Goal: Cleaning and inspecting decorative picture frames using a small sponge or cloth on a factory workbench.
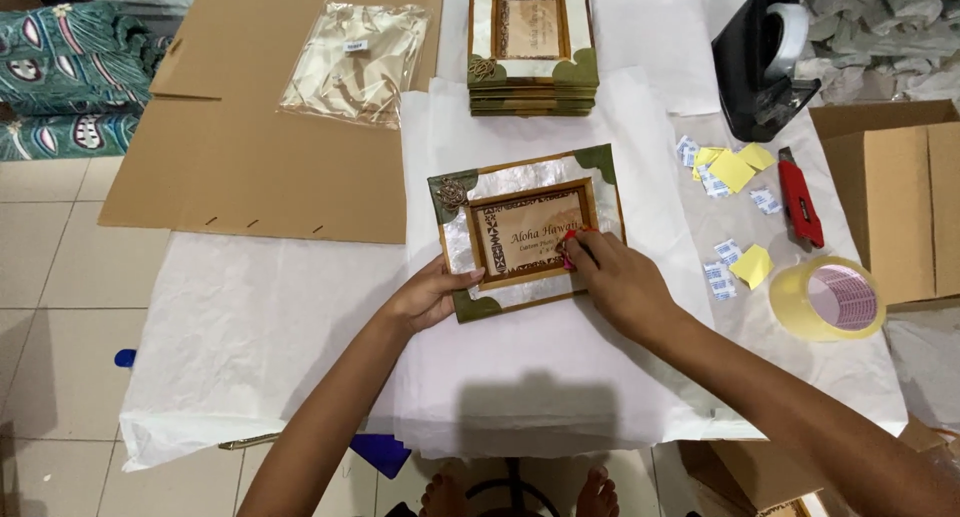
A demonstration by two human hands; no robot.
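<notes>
A picture frame (520, 182) with a pearly border, green corners and a brown inner rim lies flat on white tissue paper (540, 377). My left hand (430, 295) grips its lower left edge, thumb on the border. My right hand (610, 272) rests over the frame's lower right part, fingertips pinching a small red thing (568, 249) against the printed card inside the frame. What the red thing is I cannot tell.
A stack of similar frames (532, 47) stands at the back. A clear bag (355, 62) lies on flat cardboard (250, 167) at left. At right are a black tape dispenser (760, 67), red cutter (800, 205), tape roll (828, 299), small yellow and white packets (735, 169) and an open box (900, 197).
</notes>
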